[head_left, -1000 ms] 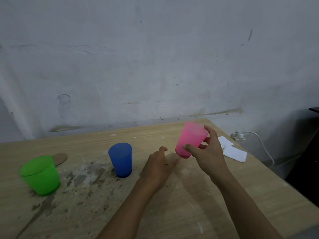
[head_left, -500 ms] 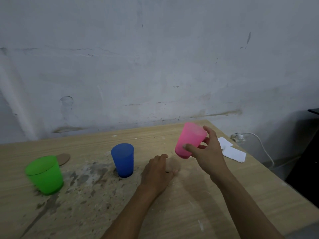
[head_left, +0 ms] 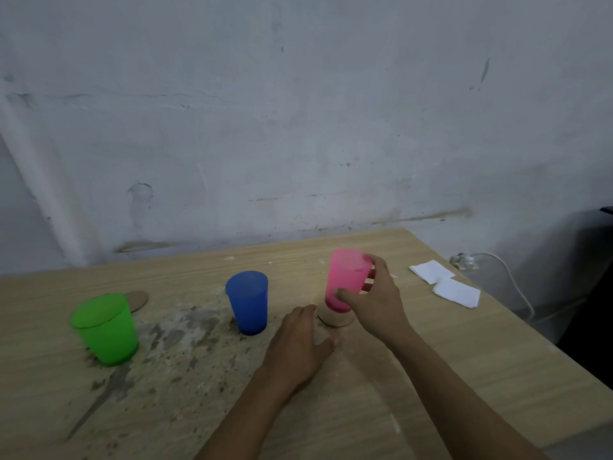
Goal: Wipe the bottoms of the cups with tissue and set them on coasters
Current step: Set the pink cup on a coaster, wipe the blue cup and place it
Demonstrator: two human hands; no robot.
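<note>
Right hand (head_left: 374, 307) has a grip round the pink cup (head_left: 346, 282), tilted, base just over or touching a round cork-like coaster (head_left: 335, 319); blur hides contact. Left hand (head_left: 298, 346) rests flat, fingers relaxed, beside the coaster. Risk: smooth tapered plastic lands off-centre, tips on the thin disc. Blue cup (head_left: 248, 302) and green cup (head_left: 105, 328) stand on the stained, gritty worktop (head_left: 431, 360); folded white tissues (head_left: 444, 283) far right.
</note>
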